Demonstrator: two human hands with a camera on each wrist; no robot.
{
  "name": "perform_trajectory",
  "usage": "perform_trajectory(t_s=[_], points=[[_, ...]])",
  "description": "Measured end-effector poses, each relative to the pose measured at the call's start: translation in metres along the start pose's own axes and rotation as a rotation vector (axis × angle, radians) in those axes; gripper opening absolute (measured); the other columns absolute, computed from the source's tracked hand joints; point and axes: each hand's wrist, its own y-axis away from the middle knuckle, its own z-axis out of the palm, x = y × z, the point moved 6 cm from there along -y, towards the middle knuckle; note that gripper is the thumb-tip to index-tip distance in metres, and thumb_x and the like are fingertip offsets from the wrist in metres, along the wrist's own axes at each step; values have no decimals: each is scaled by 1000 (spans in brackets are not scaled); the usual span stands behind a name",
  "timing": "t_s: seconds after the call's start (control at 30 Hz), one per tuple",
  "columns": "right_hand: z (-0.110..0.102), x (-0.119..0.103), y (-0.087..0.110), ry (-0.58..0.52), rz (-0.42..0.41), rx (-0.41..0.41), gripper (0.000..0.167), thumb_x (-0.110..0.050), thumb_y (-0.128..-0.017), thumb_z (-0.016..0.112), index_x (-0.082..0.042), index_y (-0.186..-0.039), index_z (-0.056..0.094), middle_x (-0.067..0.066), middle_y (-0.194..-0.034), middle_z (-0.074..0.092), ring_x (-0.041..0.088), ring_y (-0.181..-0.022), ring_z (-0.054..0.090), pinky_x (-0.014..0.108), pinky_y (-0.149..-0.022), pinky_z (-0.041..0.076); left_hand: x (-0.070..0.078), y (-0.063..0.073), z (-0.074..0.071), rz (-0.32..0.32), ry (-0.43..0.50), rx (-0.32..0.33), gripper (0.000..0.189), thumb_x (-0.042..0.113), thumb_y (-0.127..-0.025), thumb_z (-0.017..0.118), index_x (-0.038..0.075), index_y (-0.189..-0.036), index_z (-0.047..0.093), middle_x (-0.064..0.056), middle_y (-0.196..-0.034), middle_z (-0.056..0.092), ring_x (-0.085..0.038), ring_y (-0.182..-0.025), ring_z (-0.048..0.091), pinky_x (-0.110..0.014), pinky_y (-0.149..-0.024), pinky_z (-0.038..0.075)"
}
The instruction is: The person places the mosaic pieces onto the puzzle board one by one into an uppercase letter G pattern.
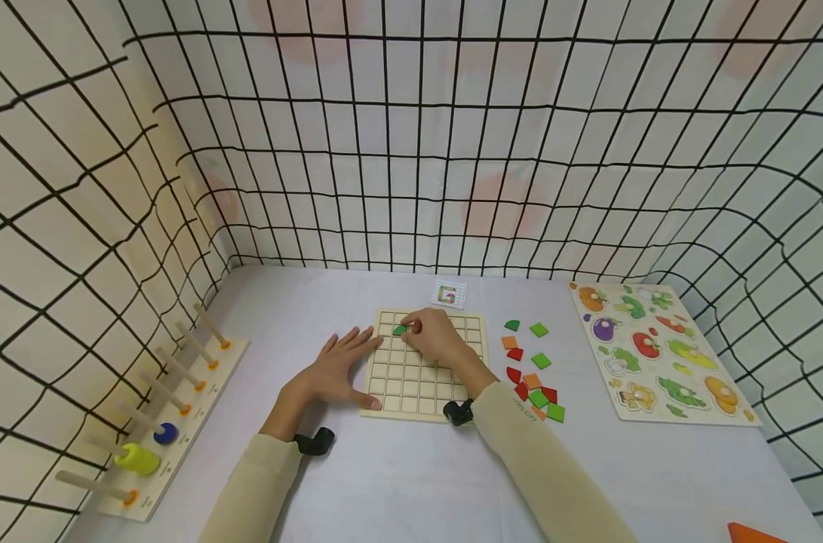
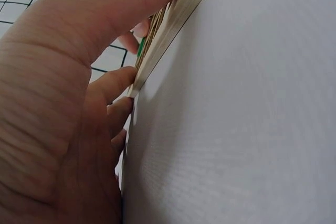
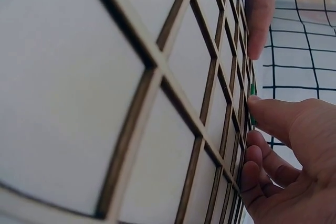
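A wooden grid board (image 1: 400, 389) lies on the white table in front of me. My right hand (image 1: 438, 338) is over its upper part, thumb and fingertips pinching a small green tile (image 1: 400, 330) at the upper left cells. In the right wrist view the thumb covers part of that green tile (image 3: 253, 88), so its full outline is hidden. My left hand (image 1: 336, 369) is spread at the board's left side. Its thumb rests on the lower left corner and its index finger touches the left edge, as the left wrist view also shows at the board's rim (image 2: 173, 27).
Loose red, orange and green tiles (image 1: 541, 360) lie right of the board. A pattern card (image 1: 448, 294) sits behind it. Farther right is a vegetable puzzle board (image 1: 628, 358); at left stands a peg rack (image 1: 173, 445) with rings. Black wire mesh (image 1: 418, 158) surrounds the table.
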Motion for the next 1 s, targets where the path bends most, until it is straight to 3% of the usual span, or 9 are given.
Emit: perform_trajectory(t_s=[0.3,0.5,0.73,1.0], points=[[-11,4,9,-50,-69,11,36,-25,-101,68,-10,-134,69,5,-105,66,18,-92,62,36,-81,55,0,-2,-1,-6,-11,-1,121,72,-66,83,26,-164,29,-1,-174,17,-31,-162,8,-62,-129,3],[-27,5,23,-50,-76,33,35,-29,-100,69,-9,-129,72,5,-103,70,18,-90,64,32,-78,56,-2,-2,1,0,2,1,122,71,-65,84,24,-164,30,-3,-174,17,-32,-162,9,-63,-128,4],[-54,28,42,-33,-56,74,36,-31,-100,69,-9,-129,71,3,-99,69,17,-87,63,32,-76,54,-2,-2,1,-6,29,26,119,68,-67,85,22,-163,33,-6,-174,19,-35,-161,10,-65,-127,4],[-92,70,68,-3,34,136,36,-33,-99,70,-10,-127,71,4,-100,69,20,-89,61,33,-76,52,-2,-4,4,-15,21,22,117,69,-68,83,22,-163,33,-7,-173,20,-35,-161,10,-66,-127,4]])
